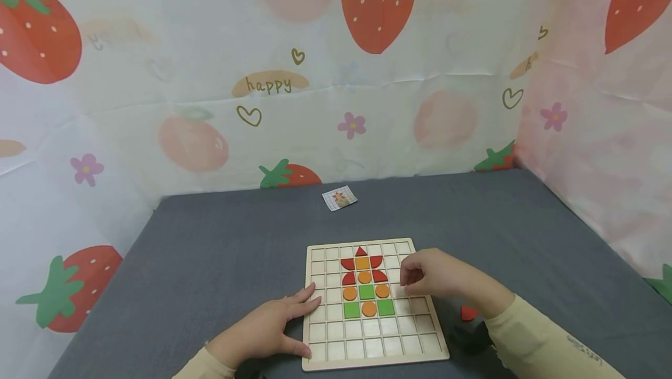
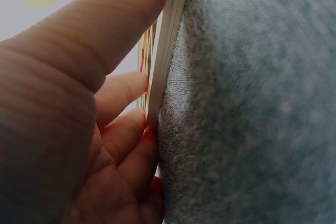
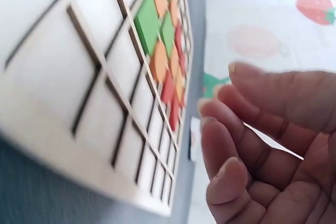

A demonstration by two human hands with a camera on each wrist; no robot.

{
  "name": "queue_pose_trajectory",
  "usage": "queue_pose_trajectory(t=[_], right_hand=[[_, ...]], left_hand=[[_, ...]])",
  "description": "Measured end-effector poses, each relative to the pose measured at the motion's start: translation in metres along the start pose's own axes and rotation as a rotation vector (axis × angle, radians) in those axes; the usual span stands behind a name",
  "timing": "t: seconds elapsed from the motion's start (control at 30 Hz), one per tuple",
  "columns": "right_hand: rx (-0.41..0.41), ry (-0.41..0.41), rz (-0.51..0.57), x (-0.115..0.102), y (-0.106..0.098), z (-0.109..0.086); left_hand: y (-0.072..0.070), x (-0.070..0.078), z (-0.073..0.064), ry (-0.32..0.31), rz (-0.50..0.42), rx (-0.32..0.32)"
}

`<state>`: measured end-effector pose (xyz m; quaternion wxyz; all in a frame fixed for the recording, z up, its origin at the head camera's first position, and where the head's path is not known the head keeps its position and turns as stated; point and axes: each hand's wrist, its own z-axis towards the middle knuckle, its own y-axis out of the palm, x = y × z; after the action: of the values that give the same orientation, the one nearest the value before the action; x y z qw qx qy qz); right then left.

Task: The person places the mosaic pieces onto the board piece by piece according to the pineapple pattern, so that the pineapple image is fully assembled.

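A light wooden grid board lies on the table. Down its middle run a red triangle, red quarter circles, an orange square, orange circles and green squares. My left hand rests along the board's left edge, thumb near the front corner, fingers spread. Over the right side of the board is my right hand. In the right wrist view, the right hand's fingers are loosely bent, thumb apart from them, with nothing between.
A small pattern card lies behind the board, near the back of the grey-covered table. One loose red piece sits right of the board, beside my right forearm. A strawberry-print curtain hangs behind and at the sides.
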<state>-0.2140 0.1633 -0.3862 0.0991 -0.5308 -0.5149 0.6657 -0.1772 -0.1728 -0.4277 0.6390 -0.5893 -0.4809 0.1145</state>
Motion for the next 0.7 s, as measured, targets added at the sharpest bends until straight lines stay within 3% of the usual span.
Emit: queue_pose_trajectory(t=[0.43,0.7], right_hand=[[-0.018,0.016,0.029,0.025,-0.033,-0.044],[-0.023,0.03,0.073,0.049,-0.038,-0.068]], left_hand=[[0.003,-0.002,0.001,-0.003,-0.003,0.001],[0.001,0.0,0.0,-0.009,-0.014,0.0]])
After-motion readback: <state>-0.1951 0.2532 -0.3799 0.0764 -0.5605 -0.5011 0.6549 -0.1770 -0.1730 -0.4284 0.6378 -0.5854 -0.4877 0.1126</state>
